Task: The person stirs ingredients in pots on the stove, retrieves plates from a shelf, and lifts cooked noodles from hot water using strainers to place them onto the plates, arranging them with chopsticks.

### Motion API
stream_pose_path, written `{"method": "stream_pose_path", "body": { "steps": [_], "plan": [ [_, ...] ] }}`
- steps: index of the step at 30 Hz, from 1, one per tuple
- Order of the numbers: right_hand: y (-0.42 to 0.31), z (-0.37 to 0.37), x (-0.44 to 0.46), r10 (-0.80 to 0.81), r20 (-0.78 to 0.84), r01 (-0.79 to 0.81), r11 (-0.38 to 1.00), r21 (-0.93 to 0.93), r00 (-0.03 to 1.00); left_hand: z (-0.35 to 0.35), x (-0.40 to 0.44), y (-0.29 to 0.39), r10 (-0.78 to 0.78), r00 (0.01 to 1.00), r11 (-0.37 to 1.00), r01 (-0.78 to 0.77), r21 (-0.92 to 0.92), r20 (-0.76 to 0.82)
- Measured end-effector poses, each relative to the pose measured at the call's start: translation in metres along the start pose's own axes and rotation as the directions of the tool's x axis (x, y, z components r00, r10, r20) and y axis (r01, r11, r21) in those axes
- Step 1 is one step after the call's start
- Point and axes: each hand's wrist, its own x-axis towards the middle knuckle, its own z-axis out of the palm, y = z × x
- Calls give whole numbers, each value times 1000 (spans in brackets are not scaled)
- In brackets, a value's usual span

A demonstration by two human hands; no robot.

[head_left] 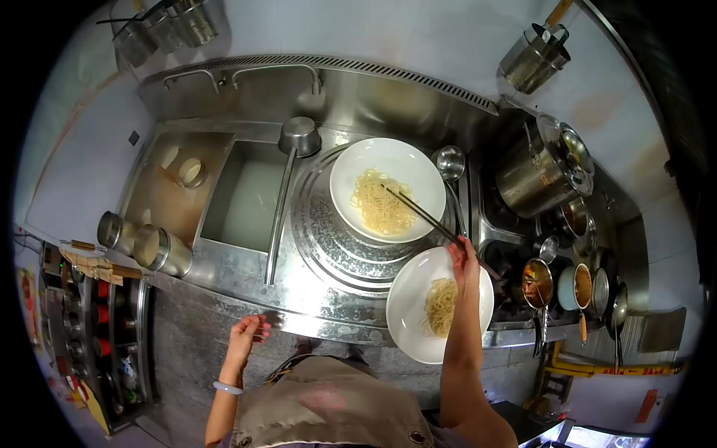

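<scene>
Where the right hand (pixel 464 265) grips: fingers clamped on the dark chopsticks (pixel 427 215), right of the frame's centre.
Chopstick tips: at the pale noodles (pixel 385 205) in the upper plate (pixel 424 175), middle of the frame.
Lower plate (pixel 407 299): below and right of centre, a second noodle portion (pixel 441 302) in it, the right forearm (pixel 464 336) passing over its right side.
Left hand (pixel 245 336): lower left of centre, near the bench (pixel 239 272) edge, fingers loosely curled, slightly apart.
</scene>
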Motion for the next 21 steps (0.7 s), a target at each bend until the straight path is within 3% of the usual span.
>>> {"method": "stream_pose_path", "body": {
  "steps": [11, 17, 21],
  "plan": [
    [20, 8, 18, -14, 37, 17, 997, -73, 999, 3, 4, -9, -38, 999, 999, 38, 8, 25],
    [40, 12, 38, 38, -44, -34, 995, 89, 998, 2, -1, -6, -19, 1000, 1000, 19, -17, 12],
    [37, 13, 33, -19, -64, 25, 995, 93, 998, -4, 1, -11, 0, 1000, 1000, 0, -18, 4]
  ]
}}
